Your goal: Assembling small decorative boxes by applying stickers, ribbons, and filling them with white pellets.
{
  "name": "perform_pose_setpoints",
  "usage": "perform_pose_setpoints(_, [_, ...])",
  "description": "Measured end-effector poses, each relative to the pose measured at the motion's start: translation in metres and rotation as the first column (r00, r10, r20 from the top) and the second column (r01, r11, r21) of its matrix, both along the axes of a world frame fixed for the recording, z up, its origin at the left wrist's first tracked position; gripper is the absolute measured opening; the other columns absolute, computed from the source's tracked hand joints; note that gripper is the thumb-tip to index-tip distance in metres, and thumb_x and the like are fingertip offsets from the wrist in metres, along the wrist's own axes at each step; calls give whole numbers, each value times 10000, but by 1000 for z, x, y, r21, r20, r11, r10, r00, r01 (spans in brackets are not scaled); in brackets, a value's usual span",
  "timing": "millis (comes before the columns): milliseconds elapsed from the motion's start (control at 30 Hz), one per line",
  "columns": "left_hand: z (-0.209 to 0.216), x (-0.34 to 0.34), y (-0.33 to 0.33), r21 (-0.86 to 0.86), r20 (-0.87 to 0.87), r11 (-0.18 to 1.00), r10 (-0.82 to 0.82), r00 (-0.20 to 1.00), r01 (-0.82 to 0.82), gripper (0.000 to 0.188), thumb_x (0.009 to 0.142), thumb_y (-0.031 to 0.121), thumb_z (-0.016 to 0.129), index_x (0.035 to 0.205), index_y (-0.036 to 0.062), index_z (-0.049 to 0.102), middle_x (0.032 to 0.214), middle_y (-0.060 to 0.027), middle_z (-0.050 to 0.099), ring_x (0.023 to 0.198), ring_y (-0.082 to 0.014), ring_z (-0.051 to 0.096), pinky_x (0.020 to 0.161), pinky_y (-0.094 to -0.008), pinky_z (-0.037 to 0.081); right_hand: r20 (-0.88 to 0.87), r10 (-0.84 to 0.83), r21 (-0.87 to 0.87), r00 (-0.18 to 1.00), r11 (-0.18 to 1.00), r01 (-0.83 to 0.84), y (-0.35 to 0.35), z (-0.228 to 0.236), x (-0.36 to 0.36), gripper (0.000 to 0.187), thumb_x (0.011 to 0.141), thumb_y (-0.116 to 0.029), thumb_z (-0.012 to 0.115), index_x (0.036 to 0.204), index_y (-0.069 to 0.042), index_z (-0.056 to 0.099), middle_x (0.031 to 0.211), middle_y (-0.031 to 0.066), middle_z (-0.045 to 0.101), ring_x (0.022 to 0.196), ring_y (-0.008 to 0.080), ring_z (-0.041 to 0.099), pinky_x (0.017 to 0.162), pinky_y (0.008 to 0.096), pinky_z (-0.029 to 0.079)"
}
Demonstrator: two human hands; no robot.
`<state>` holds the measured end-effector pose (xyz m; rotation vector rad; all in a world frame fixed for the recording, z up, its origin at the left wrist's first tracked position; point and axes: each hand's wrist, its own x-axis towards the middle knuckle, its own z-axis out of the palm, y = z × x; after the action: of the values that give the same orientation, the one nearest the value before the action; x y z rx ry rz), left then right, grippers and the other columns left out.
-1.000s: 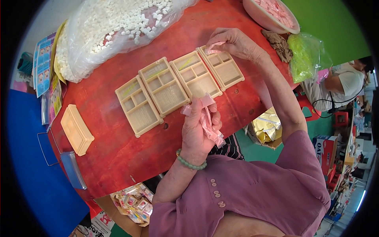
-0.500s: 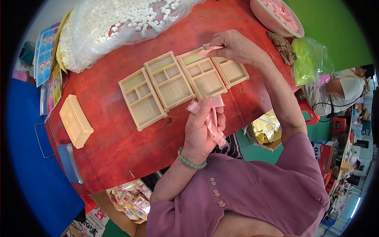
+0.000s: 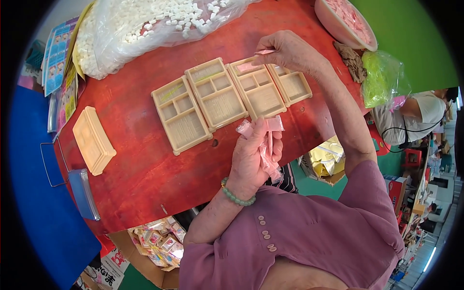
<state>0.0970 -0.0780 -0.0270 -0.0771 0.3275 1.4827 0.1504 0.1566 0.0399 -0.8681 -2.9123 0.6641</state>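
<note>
Four cream plastic compartment trays stand side by side: the leftmost tray [image 3: 186, 130], a second tray [image 3: 223, 107], a third tray [image 3: 266, 100] and a rightmost tray [image 3: 296, 87]. Yellow-green strips show in the far compartments of the two left ones. In the third tray's far compartment lies a pink packet [image 3: 247, 67]. My right hand [image 3: 292, 50] pinches another pink packet [image 3: 264, 51] above the far end of the rightmost tray, partly covering it. Closer to me, my left hand [image 3: 251, 157] is closed around several clear-wrapped pink packets [image 3: 267, 159], just in front of the third tray.
A stack of cream trays [image 3: 94, 140] sits at the left, near blue sheets [image 3: 83, 193]. White cubes fill a clear bag [image 3: 108, 43] at the back. A bowl [image 3: 333, 29] of pink packets, a brown cloth [image 3: 350, 60] and a green-filled bag [image 3: 379, 79] are at the far right.
A pink packet now lies in the third tray's far compartment. My right hand has lifted slightly away from it, still pinching a packet. My left hand keeps its bundle; the view has shifted slightly.
</note>
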Motion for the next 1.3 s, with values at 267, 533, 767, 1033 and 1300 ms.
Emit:
perform_pose_setpoints(267, [-2,-5,-12,-49,-39,999,7,999,-9,282,975,360,576,967,80,608,818,-27,615,589,-112,568,465,-237,424,-268,139,75,953,990,-123,-43,-15,-42,334,871,-312,698,844,8,609,684,126,567,614,266,544,590,384,434])
perform_pose_setpoints(533, [12,-18,-26,-122,-74,990,64,995,-73,285,964,364,596,912,84,615,764,-10,602,560,-99,556,456,-234,403,-258,317,413,912,890,-193,-62,-38,-75,313,828,-328,703,902,-48,585,874,101,558,842,327,579,715,430,476])
perform_pose_setpoints(767, [10,-24,-33,-126,-62,988,84,995,-91,284,995,334,544,981,54,584,795,-26,566,566,-104,526,409,-214,389,-278,331,534,902,833,-141,-66,-33,-67,326,820,-316,713,998,-59,621,940,94,572,905,308,560,791,406,452])
perform_pose_setpoints(1033, [15,-37,-36,-131,-139,958,236,962,-254,272,956,355,611,865,98,614,686,10,574,548,-88,544,464,-215,412,-321,171,-399,931,868,-297,-105,26,-19,216,845,-195,732,969,-29,671,853,76,626,808,188,610,705,323,479])
perform_pose_setpoints(1300, [17,-39,-43,-187,-182,921,309,933,-342,314,970,358,588,979,45,607,760,10,531,579,-75,475,462,-218,362,-299,166,-394,940,875,-280,-131,25,-23,136,816,-54,734,941,-32,687,827,25,662,789,130,629,683,267,499])
